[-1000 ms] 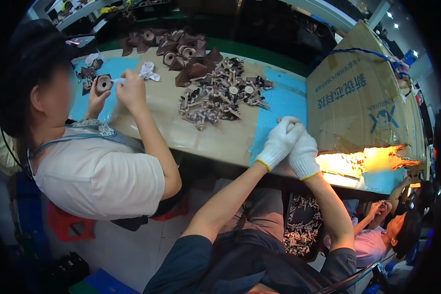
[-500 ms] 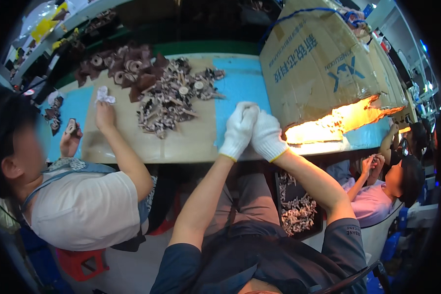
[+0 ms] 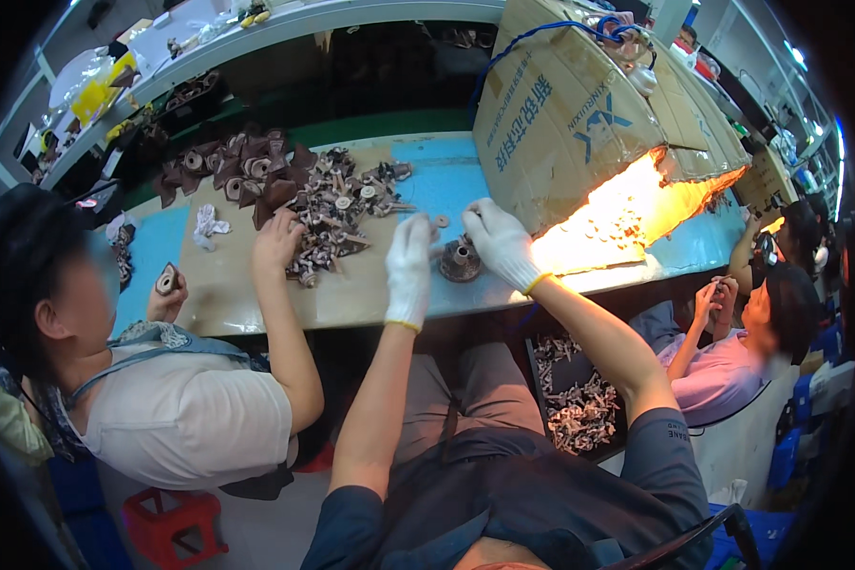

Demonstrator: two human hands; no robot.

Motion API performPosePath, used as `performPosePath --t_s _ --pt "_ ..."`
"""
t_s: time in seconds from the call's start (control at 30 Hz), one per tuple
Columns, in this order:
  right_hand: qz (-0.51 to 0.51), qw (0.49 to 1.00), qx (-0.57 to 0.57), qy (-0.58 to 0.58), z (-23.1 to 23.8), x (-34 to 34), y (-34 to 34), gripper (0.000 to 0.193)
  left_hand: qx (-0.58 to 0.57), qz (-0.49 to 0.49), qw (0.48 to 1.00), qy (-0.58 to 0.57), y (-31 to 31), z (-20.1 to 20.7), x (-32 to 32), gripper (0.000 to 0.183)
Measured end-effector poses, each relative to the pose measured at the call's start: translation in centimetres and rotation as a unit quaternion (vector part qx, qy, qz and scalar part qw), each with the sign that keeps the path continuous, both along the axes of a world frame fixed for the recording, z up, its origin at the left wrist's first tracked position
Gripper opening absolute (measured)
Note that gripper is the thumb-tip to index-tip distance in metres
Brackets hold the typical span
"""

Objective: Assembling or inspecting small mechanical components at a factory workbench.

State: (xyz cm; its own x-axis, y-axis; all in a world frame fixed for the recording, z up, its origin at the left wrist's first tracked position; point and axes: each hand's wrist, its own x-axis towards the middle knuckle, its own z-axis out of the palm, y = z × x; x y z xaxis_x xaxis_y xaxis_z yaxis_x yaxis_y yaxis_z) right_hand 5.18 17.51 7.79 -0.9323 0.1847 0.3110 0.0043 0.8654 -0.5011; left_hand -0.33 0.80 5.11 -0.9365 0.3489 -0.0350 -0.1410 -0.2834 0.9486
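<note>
My left hand (image 3: 409,271), in a white knit glove, is over the blue part of the table with its fingers curled together. A small pinkish disc (image 3: 442,220) shows at its fingertips; I cannot tell if it is held. My right hand (image 3: 502,245), gloved the same way, has its fingers drawn into a pinch, and what they hold, if anything, is hidden. Between the hands stands a dark round fixture (image 3: 460,264) with a short upright post. Left of my left hand spreads a heap of small brownish parts (image 3: 342,204).
An open cardboard box (image 3: 570,104), brightly lit inside, stands right of my hands. Larger brown parts (image 3: 247,171) lie at the back left, near a crumpled white cloth (image 3: 209,226). A black bin (image 3: 579,394) of small parts is by my right leg. Co-workers sit on both sides.
My hands have come apart from being clasped together, and the dark fixture now shows between them. The left co-worker's hand has moved from the white cloth to the heap. The view has shifted slightly.
</note>
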Motion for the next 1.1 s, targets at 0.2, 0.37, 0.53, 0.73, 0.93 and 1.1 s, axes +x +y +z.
performPosePath --t_s 0.2,0.37,0.53,0.73,0.93,1.1 --pt "-0.020 0.983 -0.180 -0.024 1.6 3.4 -2.0 0.033 -0.015 -0.188 0.974 -0.129 -3.7 -0.9 3.0 0.053" --pt "0.042 0.984 -0.172 -0.020 3.3 5.8 -3.1 0.034 0.121 -0.286 0.928 -0.207 -3.7 -1.9 4.8 0.046" --pt "0.065 0.975 -0.207 -0.046 5.0 7.3 -3.6 0.031 0.208 -0.319 0.892 -0.245 -3.7 -2.1 6.3 0.043" --pt "0.109 0.983 -0.147 -0.006 4.9 9.6 -3.9 0.019 0.021 -0.356 0.930 -0.087 -6.0 0.8 8.2 0.041" --pt "-0.006 0.957 -0.288 -0.021 1.3 13.9 -6.5 0.021 -0.433 -0.222 0.768 0.417 -6.4 3.8 11.4 0.018" --pt "-0.049 0.969 -0.233 -0.064 -3.5 14.8 -7.4 0.023 -0.531 -0.256 0.647 0.483 -6.8 2.3 11.9 0.012"
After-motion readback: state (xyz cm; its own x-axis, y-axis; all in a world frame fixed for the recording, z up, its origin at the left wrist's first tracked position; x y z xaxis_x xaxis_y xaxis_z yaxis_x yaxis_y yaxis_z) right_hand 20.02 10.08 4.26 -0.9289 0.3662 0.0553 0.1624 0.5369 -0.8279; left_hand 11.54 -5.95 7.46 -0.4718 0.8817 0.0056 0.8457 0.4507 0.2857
